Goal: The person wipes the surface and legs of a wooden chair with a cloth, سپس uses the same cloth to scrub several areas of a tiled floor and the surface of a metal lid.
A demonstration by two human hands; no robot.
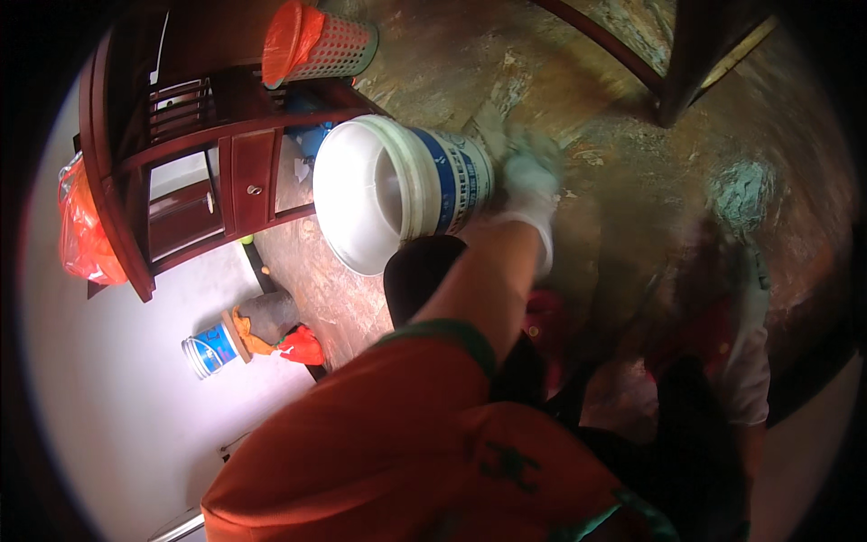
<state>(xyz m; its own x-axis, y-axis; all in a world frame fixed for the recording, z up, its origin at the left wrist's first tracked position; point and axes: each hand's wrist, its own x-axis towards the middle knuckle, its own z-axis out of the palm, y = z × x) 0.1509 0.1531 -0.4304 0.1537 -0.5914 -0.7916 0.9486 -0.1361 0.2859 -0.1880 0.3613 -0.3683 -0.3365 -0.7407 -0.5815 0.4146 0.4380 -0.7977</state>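
A white plastic bucket (397, 194) with a blue printed band lies tilted on its side, its mouth facing left. My left hand (531, 176), in a pale glove, is at the bucket's base end; motion blurs its fingers, and whether it grips the bucket is unclear. Beside that hand is a greyish, blurred shape (492, 126) that I cannot make out. My right hand (748, 352), also in a white glove, reaches down at the far right, apart from the bucket. Its fingers are dim and smeared. Just beyond it a pale patch (742, 194) shows on the floor.
A dark red wooden cabinet (248, 185) stands at left, beside a waste basket (339, 50) with a red liner. Red plastic bags (90, 226) hang at its side. A small blue-and-white bucket (210, 350) sits by the wall. Dark wooden furniture legs (668, 104) rise at upper right.
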